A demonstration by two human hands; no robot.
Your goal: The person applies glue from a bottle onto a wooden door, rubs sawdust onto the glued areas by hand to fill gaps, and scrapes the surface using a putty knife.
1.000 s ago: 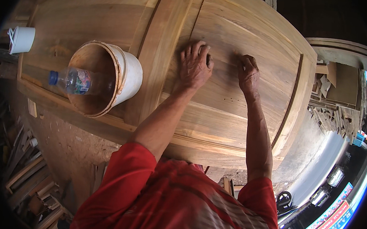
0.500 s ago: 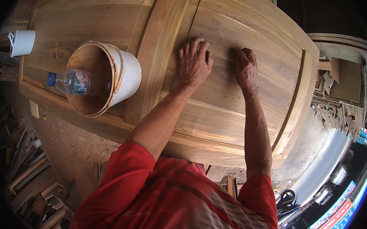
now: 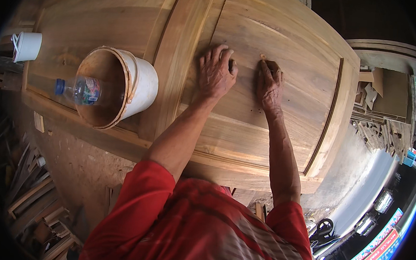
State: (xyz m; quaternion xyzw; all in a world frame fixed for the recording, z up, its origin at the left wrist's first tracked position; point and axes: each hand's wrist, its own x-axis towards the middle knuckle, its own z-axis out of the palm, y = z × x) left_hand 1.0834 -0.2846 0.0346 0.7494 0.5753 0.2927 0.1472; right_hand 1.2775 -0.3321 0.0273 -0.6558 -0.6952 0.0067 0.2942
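My left hand (image 3: 216, 75) rests on the right-hand panel of a wooden door (image 3: 306, 83), fingers bent and slightly apart, with nothing visible in it. To its right, my right hand (image 3: 270, 88) has its fingers drawn together and pressed down on the same panel. Whatever those fingers pinch is hidden. Just beyond the fingertips lies a small pale mark or bit (image 3: 263, 56) on the wood. Several tiny dark specks or holes dot the panel beside my right wrist.
Left of my left arm, a white bucket (image 3: 145, 85) with a stained rim lies on its side, a plastic bottle (image 3: 87, 90) in its mouth. A smaller white pail (image 3: 28, 47) is at the far left. Wood scraps (image 3: 46, 206) lie lower left; stacked boards (image 3: 386, 95) stand at right.
My right hand has slid left and slightly nearer across the panel, closer to my left hand. A pale spot now shows beyond its fingertips. The left hand has shifted only slightly.
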